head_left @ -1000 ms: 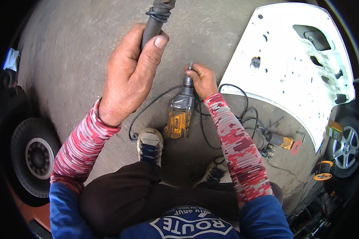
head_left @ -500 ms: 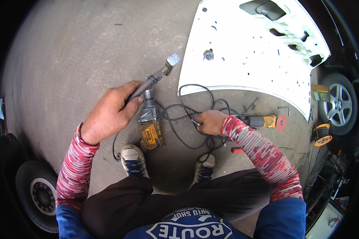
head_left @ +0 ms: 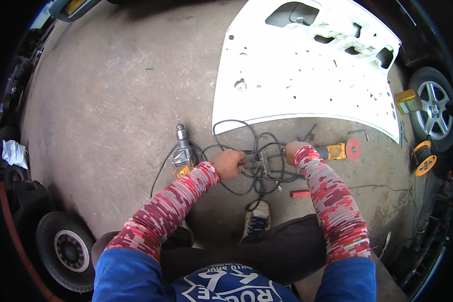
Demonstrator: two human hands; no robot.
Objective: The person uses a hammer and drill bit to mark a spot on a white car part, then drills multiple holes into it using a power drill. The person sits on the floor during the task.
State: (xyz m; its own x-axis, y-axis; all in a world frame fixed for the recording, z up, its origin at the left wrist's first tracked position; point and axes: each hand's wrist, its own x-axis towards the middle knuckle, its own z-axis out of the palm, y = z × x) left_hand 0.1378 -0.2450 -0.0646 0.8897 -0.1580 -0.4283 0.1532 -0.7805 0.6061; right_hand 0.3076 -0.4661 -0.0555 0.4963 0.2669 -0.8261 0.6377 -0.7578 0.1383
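My left hand is low over a tangle of black power cord, fingers curled round the handle end of a hammer. The hammer's grey metal head shows just right of the fingers, above the cords. My right hand is closed at the cord's right side, beside the rear of a yellow-and-black angle grinder with a red disc. What it holds is hidden by the hand and sleeve. Left of my left hand lies a power drill, its bit pointing away from me, partly covered by my left forearm.
A large white car hood lies ahead on the right. A red block and an L-shaped wrench lie near the grinder. Wheels, a yellow box and an orange reel stand at the sides.
My left hand has come down and to the right with the hammer, from above the drill to the cords. My right hand has shifted right, toward the grinder.
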